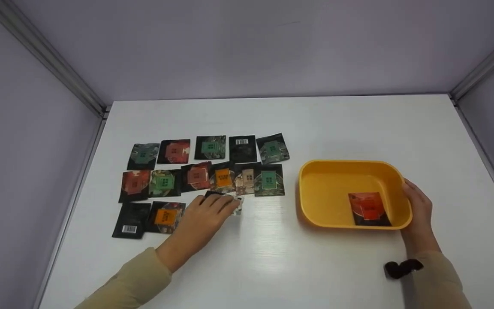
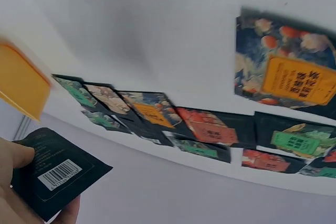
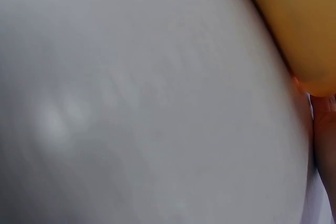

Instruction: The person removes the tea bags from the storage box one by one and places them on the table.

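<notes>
In the head view my left hand [image 1: 207, 216] is over the left-middle of the table. Its thumb and fingers pinch a flat dark sachet [image 2: 71, 161], whose barcode side faces the left wrist camera; from above the hand mostly hides it. My right hand [image 1: 420, 208] holds the right end of a yellow plastic tub [image 1: 332, 189], fingers against its outer wall, thumb hidden. Inside the tub, toward its right front, lies one red and black sachet [image 1: 368, 208]. The right wrist view catches only the tub's side [image 3: 299, 19] and part of the hand [image 3: 326, 145].
Several sachets lie in rough rows left of the tub: a back row with a green-labelled one [image 1: 210, 147], a middle row with an orange-labelled one [image 1: 222, 177], and a front pair including a barcode-up one [image 1: 131, 220]. The white table [image 1: 264, 266] meets walls behind and beside.
</notes>
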{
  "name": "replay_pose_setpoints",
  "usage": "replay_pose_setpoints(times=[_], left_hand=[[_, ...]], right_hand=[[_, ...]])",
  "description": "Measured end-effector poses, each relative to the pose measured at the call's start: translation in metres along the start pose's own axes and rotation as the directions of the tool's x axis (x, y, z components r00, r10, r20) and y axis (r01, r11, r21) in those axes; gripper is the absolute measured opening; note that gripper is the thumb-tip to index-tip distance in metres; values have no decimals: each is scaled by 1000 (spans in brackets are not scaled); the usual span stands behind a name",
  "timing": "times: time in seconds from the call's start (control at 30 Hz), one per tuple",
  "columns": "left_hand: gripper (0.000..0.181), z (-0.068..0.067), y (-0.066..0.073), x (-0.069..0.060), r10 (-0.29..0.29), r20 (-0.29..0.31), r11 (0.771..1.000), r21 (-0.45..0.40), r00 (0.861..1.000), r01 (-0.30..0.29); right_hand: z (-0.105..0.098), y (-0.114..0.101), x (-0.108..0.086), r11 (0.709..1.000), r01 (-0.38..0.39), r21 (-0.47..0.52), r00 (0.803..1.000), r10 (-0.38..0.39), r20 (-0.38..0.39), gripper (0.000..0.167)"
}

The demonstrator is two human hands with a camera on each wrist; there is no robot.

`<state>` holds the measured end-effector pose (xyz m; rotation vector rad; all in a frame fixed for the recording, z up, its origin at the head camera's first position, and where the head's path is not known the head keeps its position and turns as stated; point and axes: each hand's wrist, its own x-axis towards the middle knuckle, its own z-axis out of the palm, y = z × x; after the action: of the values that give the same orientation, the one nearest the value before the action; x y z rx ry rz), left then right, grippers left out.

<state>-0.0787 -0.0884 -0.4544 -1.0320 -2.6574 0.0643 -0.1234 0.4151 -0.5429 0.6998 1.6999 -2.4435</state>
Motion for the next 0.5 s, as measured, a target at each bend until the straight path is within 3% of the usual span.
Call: replay_pose_setpoints(times=[0.2, 0.5], left_hand=[[50, 4, -3, -21, -99, 51, 995, -15, 994, 100], [55, 21, 1, -34, -201, 130, 979, -6, 971, 203]], right_hand=[[0, -1, 1, 1000, 10, 6, 1000, -10, 2, 51], [2, 3, 1, 997, 47, 56, 999, -46, -23, 45]])
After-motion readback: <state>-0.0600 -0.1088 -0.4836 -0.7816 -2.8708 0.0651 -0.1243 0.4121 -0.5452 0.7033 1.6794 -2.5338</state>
